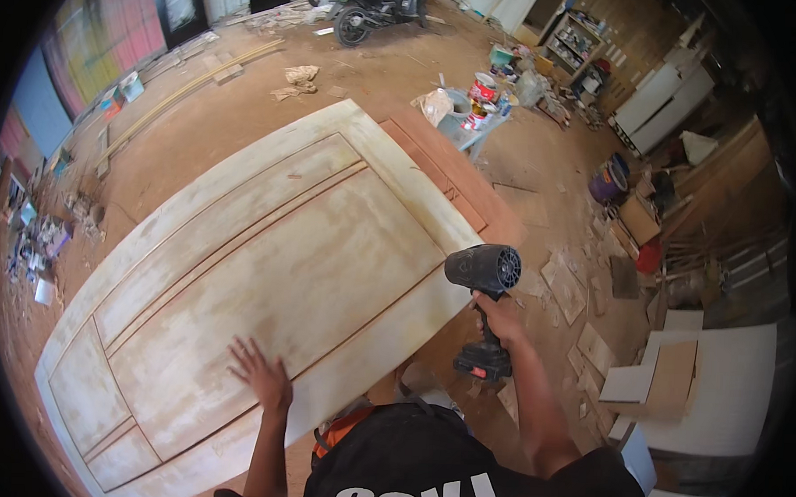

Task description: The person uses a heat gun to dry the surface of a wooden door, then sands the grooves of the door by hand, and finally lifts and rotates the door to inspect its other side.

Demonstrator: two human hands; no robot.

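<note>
A large pale door panel [302,236] with grooved mouldings and blotchy, whitish-tan patches lies flat in front of me. My left hand [262,375] is over its near part, fingers spread and holding nothing; whether the palm touches the surface I cannot tell. In my right hand [498,317] is a black cordless blower [483,267], gripped by its handle, with a battery pack [483,362] at the bottom. Its round, vented end faces right, and its body is over the panel's right edge. A reddish-brown panel [444,176] shows beyond the far right edge of the pale one.
A small table [472,139] with paint cans [483,88] and a basin stands beyond the panels. A motorcycle [371,15] is parked at the back. Boards and cardboard [674,372] lie at right, near a dark bucket [608,181]. Scraps litter the dirt floor.
</note>
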